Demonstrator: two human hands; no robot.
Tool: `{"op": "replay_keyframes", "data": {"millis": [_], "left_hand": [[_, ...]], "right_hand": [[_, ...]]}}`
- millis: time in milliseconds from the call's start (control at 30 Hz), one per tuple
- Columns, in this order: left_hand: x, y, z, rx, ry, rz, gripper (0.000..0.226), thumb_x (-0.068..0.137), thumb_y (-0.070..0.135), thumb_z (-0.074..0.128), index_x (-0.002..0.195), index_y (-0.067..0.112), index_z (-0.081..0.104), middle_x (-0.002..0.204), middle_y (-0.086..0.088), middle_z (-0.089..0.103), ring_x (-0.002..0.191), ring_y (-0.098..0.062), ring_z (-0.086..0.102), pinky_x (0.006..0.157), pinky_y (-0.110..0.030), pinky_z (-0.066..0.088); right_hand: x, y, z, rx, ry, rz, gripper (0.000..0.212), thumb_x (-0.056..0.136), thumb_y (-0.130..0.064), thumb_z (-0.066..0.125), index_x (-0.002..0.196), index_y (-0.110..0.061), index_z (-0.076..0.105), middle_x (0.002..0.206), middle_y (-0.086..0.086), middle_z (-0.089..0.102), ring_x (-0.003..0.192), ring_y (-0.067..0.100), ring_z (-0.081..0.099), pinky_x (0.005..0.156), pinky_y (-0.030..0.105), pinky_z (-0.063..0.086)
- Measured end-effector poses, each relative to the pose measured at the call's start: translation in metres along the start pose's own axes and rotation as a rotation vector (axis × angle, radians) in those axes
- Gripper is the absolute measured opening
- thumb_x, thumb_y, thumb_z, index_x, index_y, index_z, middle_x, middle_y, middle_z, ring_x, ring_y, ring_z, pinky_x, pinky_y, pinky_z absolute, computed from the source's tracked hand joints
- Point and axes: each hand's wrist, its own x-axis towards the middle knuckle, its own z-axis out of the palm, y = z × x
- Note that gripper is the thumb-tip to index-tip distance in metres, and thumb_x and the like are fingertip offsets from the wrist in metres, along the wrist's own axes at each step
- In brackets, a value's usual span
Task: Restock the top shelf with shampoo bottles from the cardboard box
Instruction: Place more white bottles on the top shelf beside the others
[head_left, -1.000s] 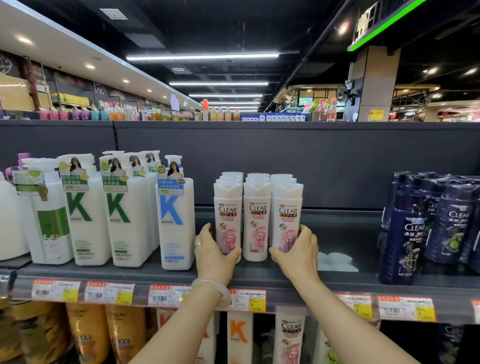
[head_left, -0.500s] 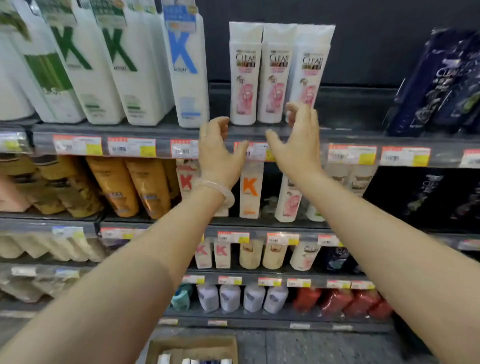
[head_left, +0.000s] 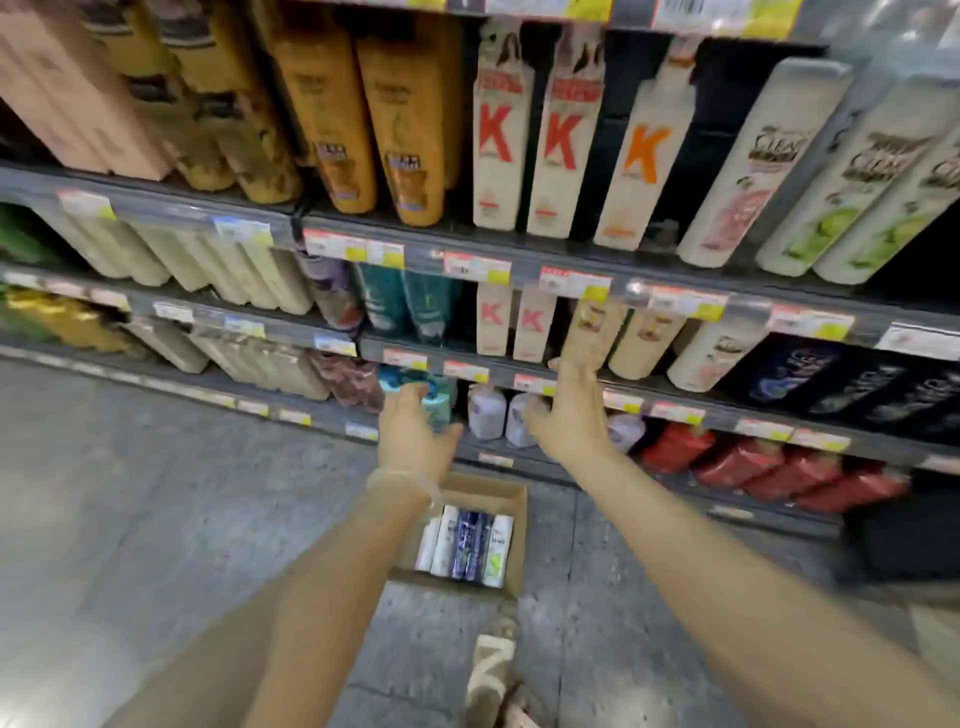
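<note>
A: Report the hand positions against the frame half a second before.

B: Both hands had dropped from the top shelf edge. The left hand (head_left: 415, 434) was extended over the open brown cardboard box (head_left: 511, 545), its fingers loosely spread and holding nothing. The right hand (head_left: 571, 421) was level with the lower grey shelf rails (head_left: 675, 402), fingers spread, also holding nothing. A pale bracelet (head_left: 400, 480) sat on the left wrist.

A: Location of the stock?

B: The cardboard box stood on the grey speckled floor (head_left: 156, 493), just in front of the bottom shelf. Previously only its top edge showed; now its interior was in view. Inside lay white and dark blue shampoo bottles (head_left: 467, 545), side by side, caps toward the shelving.

A: And the top shelf?

B: It had left the view. The camera had tilted downward; orange bottles (head_left: 405, 119) and white bottles with red K lettering (head_left: 501, 135) filled the upper part of the view. Motion blur obscured finer label detail.
</note>
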Motion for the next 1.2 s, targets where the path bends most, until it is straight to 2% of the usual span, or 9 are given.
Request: {"op": "replay_keyframes", "data": {"millis": [100,333,433,533,600,800,967,1067,1200], "left_hand": [[-0.014,-0.054,0.002,-0.015,-0.068,-0.145,0.054,0.08,0.012,0.068,0.127,0.009,0.043,0.126,-0.016,0.047,0.112,-0.03,0.05,0.092,-0.033,0.043],[0.005,-0.153,-0.006,-0.013,-0.077,-0.339,0.051,0.075,0.011,0.069,0.121,0.006,0.048,0.122,-0.018,0.052,0.111,-0.034,0.054,0.094,-0.04,0.046],[0.024,-0.196,-0.007,0.022,-0.161,-0.39,0.051,0.075,0.014,0.069,0.121,0.008,0.048,0.122,-0.015,0.048,0.109,-0.031,0.051,0.095,-0.035,0.043],[0.051,-0.247,0.005,0.119,-0.275,-0.414,0.043,0.081,0.015,0.062,0.121,0.011,0.049,0.124,-0.012,0.048,0.11,-0.029,0.051,0.089,-0.028,0.04],[0.07,-0.282,0.022,0.171,-0.334,-0.414,0.04,0.084,0.015,0.058,0.122,0.012,0.048,0.125,-0.01,0.049,0.111,-0.027,0.052,0.085,-0.024,0.039],[0.113,-0.401,0.134,0.244,-0.548,-0.431,0.046,0.081,0.016,0.056,0.125,0.016,0.044,0.122,-0.009,0.052,0.109,-0.026,0.052,0.094,-0.031,0.044],[0.137,-0.481,0.246,0.31,-0.682,-0.476,0.056,0.086,0.016,0.053,0.138,0.014,0.033,0.136,-0.01,0.042,0.125,-0.028,0.044,0.106,-0.033,0.036],[0.154,-0.519,0.303,0.367,-0.741,-0.476,0.057,0.087,0.021,0.056,0.137,0.01,0.033,0.132,-0.01,0.048,0.122,-0.028,0.048,0.101,-0.033,0.038],[0.163,-0.557,0.355,0.349,-0.7,-0.46,0.041,0.08,0.021,0.063,0.117,0.01,0.05,0.116,-0.01,0.059,0.107,-0.029,0.058,0.092,-0.035,0.046]], "right_hand": [[-0.018,0.005,0.049,0.016,-0.091,0.017,0.048,0.085,-0.021,0.061,0.125,-0.003,0.04,0.121,0.019,0.046,0.115,0.035,0.045,0.082,0.035,0.039],[-0.026,0.004,0.149,-0.006,-0.23,0.207,0.051,0.08,-0.031,0.066,0.122,-0.009,0.047,0.12,0.016,0.049,0.115,0.033,0.047,0.095,0.041,0.044],[-0.017,0.013,0.205,0.075,-0.268,0.362,0.04,0.076,-0.027,0.066,0.111,-0.01,0.057,0.114,0.011,0.058,0.11,0.029,0.055,0.092,0.034,0.047],[-0.01,0.032,0.267,0.099,-0.275,0.486,0.05,0.069,-0.037,0.063,0.111,-0.01,0.058,0.11,0.009,0.062,0.106,0.03,0.059,0.091,0.037,0.049],[-0.003,0.047,0.308,0.119,-0.291,0.58,0.043,0.078,-0.024,0.067,0.114,-0.005,0.053,0.108,0.013,0.06,0.105,0.033,0.059,0.088,0.037,0.049],[0.023,0.132,0.443,0.038,-0.431,0.666,0.04,0.082,-0.021,0.063,0.119,-0.01,0.053,0.113,0.012,0.062,0.102,0.028,0.059,0.075,0.025,0.044],[0.05,0.21,0.54,0.031,-0.526,0.727,0.053,0.086,-0.023,0.061,0.133,-0.008,0.042,0.13,0.012,0.051,0.118,0.027,0.051,0.09,0.026,0.042],[0.064,0.243,0.588,0.063,-0.555,0.735,0.054,0.09,-0.023,0.056,0.138,-0.012,0.036,0.139,0.011,0.044,0.126,0.028,0.045,0.1,0.029,0.037],[0.069,0.268,0.636,0.052,-0.493,0.688,0.048,0.088,-0.016,0.051,0.134,-0.014,0.043,0.129,0.013,0.054,0.114,0.032,0.054,0.094,0.033,0.045]]}}
